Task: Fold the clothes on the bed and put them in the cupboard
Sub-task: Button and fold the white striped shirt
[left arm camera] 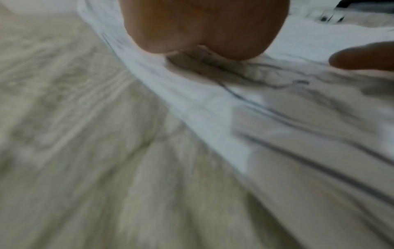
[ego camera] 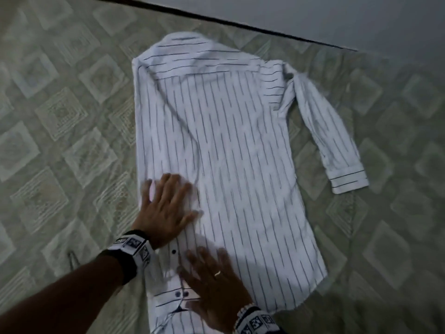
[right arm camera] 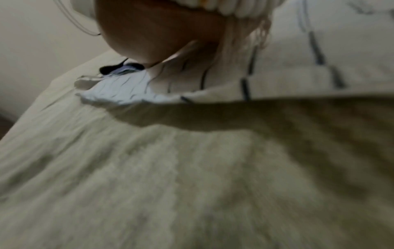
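A white shirt with thin dark stripes [ego camera: 228, 145] lies back-up on the bed, collar at the far end. Its left side is folded inward, and a cuff with dark buttons [ego camera: 178, 295] lies near the hem. The other sleeve [ego camera: 334, 141] stretches out to the right. My left hand [ego camera: 166, 206] presses flat with spread fingers on the folded left edge. My right hand [ego camera: 214, 285], with a ring on one finger, lies flat on the folded sleeve near the hem. The left wrist view shows my palm [left arm camera: 204, 30] on the striped cloth [left arm camera: 298, 134]. The right wrist view shows the shirt's hem [right arm camera: 277, 80].
The bed carries a pale green quilted cover with square patterns [ego camera: 60, 116] all round the shirt. A dark strip [ego camera: 216, 20] marks the bed's far edge against a grey wall [ego camera: 337, 15]. Both wrist views are blurred.
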